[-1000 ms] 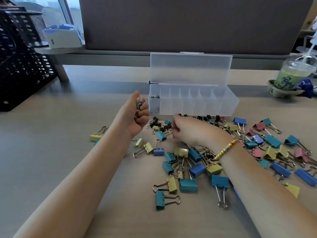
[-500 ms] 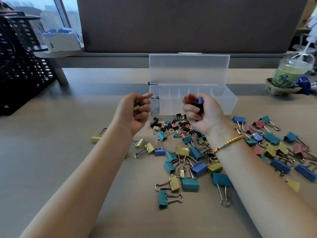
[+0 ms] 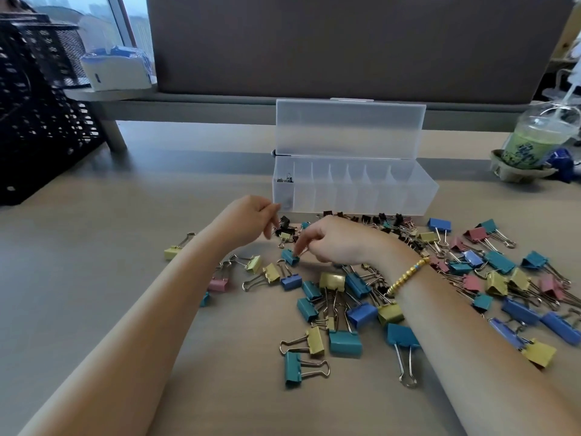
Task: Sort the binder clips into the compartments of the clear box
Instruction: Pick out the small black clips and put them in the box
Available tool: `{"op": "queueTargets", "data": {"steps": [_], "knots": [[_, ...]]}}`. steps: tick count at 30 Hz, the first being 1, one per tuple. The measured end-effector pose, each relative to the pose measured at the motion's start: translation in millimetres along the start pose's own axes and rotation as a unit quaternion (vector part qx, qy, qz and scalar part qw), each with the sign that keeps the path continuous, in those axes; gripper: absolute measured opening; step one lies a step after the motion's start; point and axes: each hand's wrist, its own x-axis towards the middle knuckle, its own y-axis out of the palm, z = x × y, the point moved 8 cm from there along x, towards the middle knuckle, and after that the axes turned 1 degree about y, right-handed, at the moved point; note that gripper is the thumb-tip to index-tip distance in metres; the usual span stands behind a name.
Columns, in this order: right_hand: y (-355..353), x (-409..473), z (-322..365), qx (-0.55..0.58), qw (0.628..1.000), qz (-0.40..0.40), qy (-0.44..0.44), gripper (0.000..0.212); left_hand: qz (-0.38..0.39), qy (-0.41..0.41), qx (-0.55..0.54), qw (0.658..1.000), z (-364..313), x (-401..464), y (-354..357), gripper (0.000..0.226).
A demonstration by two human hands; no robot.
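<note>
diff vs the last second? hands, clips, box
Both hands came down from in front of the clear box to the table. The right hand, which held a dark blue clip half a second ago, now pinches a small teal clip on the table. The left hand hangs loosely curled beside the small black clips; whether it holds anything is unclear. Box, open lid and scattered pile unchanged.

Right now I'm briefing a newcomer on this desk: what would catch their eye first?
The colourful spread of binder clips across the table's middle and right. Behind it stands the clear box, lid up, with a few small clips only in its leftmost compartment. In front, the right hand pinches a small teal clip.
</note>
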Motion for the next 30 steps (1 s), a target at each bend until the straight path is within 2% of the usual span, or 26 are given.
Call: {"op": "queueTargets", "data": {"steps": [2,3,5,7,11,15,24,30], "knots": [[-4.6,-2.7,-0.3,0.0,1.0,-0.003,0.001,0.031,-0.012,0.002,-0.041,0.999,-2.3,0.4,1.6,0.028],[-9.9,-2.2,-2.1,-0.002,1.0,-0.022,0.003,0.028,-0.025,0.014,-0.025,0.999,-5.2,-0.3,0.5,0.028],[-22.7,1.4,-8.7,-0.011,0.997,-0.074,0.022,0.026,-0.049,0.039,0.057,0.996,-8.7,-2.2,-2.1,0.029],[-29.8,9.2,-13.4,-0.018,0.993,-0.112,0.044,0.037,-0.05,0.046,0.132,0.989,-9.2,-4.2,-3.5,0.031],[-22.0,23.5,-9.9,-0.066,0.991,-0.106,0.055,0.06,0.05,0.043,0.208,0.976,-2.6,-4.0,11.4,0.057],[-17.2,29.4,-13.7,-0.124,0.987,-0.078,0.067,0.064,0.099,0.011,0.218,0.971,8.8,-2.6,23.4,0.071],[-13.4,32.4,-16.7,-0.154,0.982,-0.08,0.069,0.052,0.131,0.029,0.236,0.963,-1.2,-9.3,29.7,0.042],[-9.5,32.0,-13.6,-0.16,0.982,-0.074,0.063,0.051,0.138,0.034,0.25,0.958,-1.2,-9.0,32.3,0.047]]}}
